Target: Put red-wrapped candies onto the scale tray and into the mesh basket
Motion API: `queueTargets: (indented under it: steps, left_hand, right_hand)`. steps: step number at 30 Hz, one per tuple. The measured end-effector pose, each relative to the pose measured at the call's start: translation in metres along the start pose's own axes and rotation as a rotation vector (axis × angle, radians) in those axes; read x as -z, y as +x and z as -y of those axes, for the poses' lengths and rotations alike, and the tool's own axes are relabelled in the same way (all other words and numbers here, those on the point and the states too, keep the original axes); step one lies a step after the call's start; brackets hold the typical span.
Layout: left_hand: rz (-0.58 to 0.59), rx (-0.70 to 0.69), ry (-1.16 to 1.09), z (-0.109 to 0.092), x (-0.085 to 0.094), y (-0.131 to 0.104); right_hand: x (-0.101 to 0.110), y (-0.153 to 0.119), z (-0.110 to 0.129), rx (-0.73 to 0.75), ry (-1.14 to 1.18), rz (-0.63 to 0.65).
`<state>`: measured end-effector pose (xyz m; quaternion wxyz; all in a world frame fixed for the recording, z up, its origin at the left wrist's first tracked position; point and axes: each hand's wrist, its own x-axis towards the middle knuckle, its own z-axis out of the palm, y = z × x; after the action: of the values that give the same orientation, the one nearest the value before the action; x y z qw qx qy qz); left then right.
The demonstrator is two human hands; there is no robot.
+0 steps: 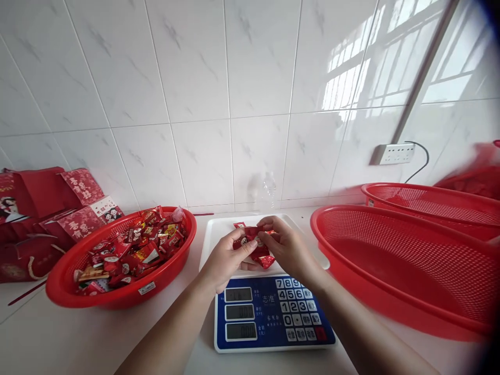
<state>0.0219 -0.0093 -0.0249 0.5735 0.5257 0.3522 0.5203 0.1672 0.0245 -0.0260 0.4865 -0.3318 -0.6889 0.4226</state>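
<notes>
Both hands are together over the white pan (214, 237) of a digital scale (269, 312) with a blue keypad panel. My left hand (230, 252) has its fingers closed on red candy packets (262, 255), the thumb pressed on top. My right hand (283, 242) pinches the same small red wrappers from the other side. Part of the packets is hidden behind the fingers. Close by on the left, a red plastic basket (117, 302) holds a heap of wrapped candies (136, 247), mostly red with some yellow.
Two red mesh baskets stand at the right, the nearer one (390, 312) in front of the other (429, 190). Red gift boxes (42, 208) crowd the far left. A clear plastic bottle (269, 186) stands by the tiled wall. A power strip (396, 154) is on the wall.
</notes>
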Motion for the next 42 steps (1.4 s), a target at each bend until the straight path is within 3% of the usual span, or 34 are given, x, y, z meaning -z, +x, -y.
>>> queueTargets:
  steps: [3, 9, 17, 23, 29, 32, 35, 39, 42]
  left_hand:
    - [-0.007, 0.006, 0.013, 0.000, 0.002, 0.001]
    - [-0.157, 0.015, -0.033, -0.004, 0.005, 0.001]
    - [-0.040, 0.064, -0.032, -0.003, 0.006, 0.001]
    - [-0.134, 0.029, -0.074, -0.001, 0.004, 0.003]
    - [-0.220, -0.016, -0.064, -0.002, 0.000, 0.002]
    - [-0.294, -0.051, -0.149, -0.004, 0.006, 0.005]
    - [-0.373, -0.086, -0.218, -0.008, 0.014, 0.008]
    - [-0.390, -0.130, -0.241, -0.013, 0.018, 0.008]
    - [-0.395, -0.143, -0.236, -0.013, 0.018, 0.008]
  right_hand:
    - [-0.001, 0.001, -0.003, 0.014, 0.015, -0.013]
    - [0.000, 0.003, -0.005, 0.002, 0.026, 0.007]
    - [-0.001, -0.004, -0.004, 0.084, -0.248, 0.056]
    - [-0.003, -0.001, -0.002, 0.028, -0.424, -0.023]
    - [-0.003, -0.002, 0.000, 0.008, -0.393, -0.027]
    - [0.003, 0.001, 0.000, -0.008, -0.324, -0.023]
    - [0.014, 0.006, -0.001, -0.029, -0.323, -0.096]
    - [0.024, 0.011, -0.007, 0.048, -0.527, -0.223]
    - [0.022, 0.012, -0.015, 0.187, -0.621, -0.180]
